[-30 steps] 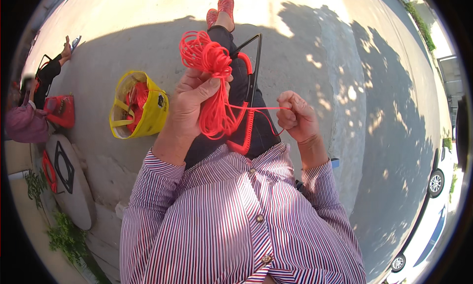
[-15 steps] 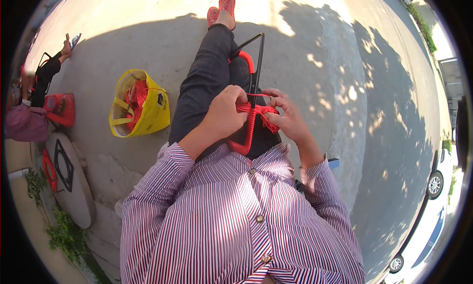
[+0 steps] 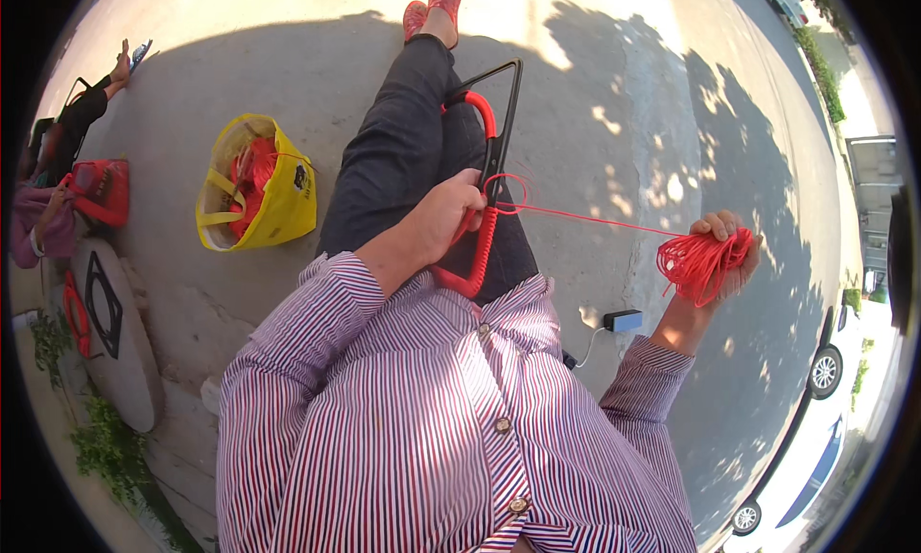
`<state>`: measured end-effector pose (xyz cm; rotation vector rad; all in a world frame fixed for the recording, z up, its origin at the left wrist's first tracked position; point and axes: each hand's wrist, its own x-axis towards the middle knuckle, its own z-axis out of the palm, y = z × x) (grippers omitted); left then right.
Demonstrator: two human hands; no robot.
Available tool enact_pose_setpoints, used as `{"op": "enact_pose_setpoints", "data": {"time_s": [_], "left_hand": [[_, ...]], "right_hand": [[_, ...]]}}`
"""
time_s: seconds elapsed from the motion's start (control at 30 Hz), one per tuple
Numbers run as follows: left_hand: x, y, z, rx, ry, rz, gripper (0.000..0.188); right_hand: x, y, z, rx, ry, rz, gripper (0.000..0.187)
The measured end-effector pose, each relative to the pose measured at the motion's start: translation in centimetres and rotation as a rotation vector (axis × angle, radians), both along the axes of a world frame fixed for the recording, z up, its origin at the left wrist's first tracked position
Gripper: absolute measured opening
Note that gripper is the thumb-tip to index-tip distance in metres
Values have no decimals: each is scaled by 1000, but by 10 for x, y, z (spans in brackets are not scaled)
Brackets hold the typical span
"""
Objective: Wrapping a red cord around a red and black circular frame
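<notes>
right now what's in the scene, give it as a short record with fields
left hand: at the frame's red-wrapped side, fingers partly hidden
right hand: closed around a bundle of red cord, out to the right
strand: straight, from bundle to frame
loop: open, at the frame
frame: black, partly red-wrapped, over the legs
ground, left: yellow bag with red material inside
far right: white car

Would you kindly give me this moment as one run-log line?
left hand: closed at partly red-wrapped black frame | right hand: holding red cord bundle | strand: straight, bundle to frame | yellow bag: on ground, left
</notes>
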<state>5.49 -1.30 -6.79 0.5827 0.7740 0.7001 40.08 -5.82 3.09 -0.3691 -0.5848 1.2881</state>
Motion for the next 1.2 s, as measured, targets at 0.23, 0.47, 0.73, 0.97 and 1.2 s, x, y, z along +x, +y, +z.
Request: {"op": "enact_pose_setpoints", "data": {"time_s": [0.23, 0.47, 0.73, 0.97, 1.2], "left_hand": [[5, 0, -1, 36, 44, -37, 33], [6, 1, -2, -41, -22, 28, 30], [12, 5, -3, -64, 31, 7, 29], [22, -20, 42, 1150, 1007, 290, 46], [-20, 2, 51, 491, 532, 273, 5]], "right_hand": [[-117, 6, -50, -534, -362, -39, 30], [-147, 6, -7, -382, -700, 263, 19], [-154, -20, 20, -367, -397, 393, 32], [-164, -13, 57, -168, -254, 438, 38], [-129, 21, 1, 260, -1376, 541, 36]]}}
